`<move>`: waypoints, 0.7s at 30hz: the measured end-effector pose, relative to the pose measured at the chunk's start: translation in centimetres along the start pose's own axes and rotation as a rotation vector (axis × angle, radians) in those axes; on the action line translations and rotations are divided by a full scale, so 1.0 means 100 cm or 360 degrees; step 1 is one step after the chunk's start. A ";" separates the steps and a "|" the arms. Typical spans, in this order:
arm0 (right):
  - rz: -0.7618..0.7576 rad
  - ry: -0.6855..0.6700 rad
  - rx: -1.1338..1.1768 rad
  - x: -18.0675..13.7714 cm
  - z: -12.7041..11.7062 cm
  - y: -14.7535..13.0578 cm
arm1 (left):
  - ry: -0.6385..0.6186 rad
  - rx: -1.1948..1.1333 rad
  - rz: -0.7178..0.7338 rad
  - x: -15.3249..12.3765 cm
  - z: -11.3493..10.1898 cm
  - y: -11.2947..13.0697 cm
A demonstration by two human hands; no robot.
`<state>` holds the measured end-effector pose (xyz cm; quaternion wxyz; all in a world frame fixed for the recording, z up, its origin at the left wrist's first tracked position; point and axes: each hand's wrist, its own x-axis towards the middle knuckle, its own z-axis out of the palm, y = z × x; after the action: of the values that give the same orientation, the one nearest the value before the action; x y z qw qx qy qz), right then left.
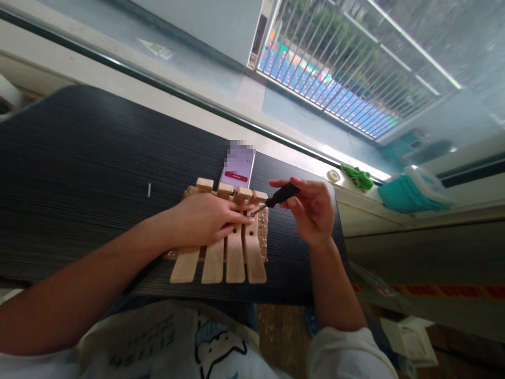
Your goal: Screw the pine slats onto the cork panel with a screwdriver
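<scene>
A light wooden rack (235, 260) of several slats, with small blocks along its far end and dark holes in its face, lies before me. My left hand (209, 216) rests flat across the slats, fingers stretched towards the rightmost one. My right hand (315, 208) grips a screwdriver (282, 196) by its black handle. The metal shaft slants down to the left, and its tip meets the rightmost slat close to my left fingertips. Whether a screw sits under the tip is too small to tell. Beneath the slats shows a brown, shiny, bumpy-looking layer (263, 237).
A phone (239, 171) with a lit screen stands just past the rack on the dark table (98, 158). One loose screw (149, 190) is on the left. On the window ledge are a tape roll (333, 175), a green cloth (358, 177) and a teal container (410, 192).
</scene>
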<state>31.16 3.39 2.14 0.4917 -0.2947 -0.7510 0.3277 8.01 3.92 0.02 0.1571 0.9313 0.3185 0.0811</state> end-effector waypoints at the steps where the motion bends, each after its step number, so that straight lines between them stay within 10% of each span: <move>1: -0.0002 0.0001 0.0013 0.000 -0.001 0.000 | 0.0005 0.0002 0.0004 0.000 0.000 0.000; 21: -0.0233 0.0129 -0.0244 0.002 0.005 0.013 | 0.0059 0.0008 0.0023 0.000 0.003 -0.002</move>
<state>30.81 4.23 1.07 0.5204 -0.2888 -0.7728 0.2203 7.96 4.03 -0.31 0.1483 0.9323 0.3148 0.0987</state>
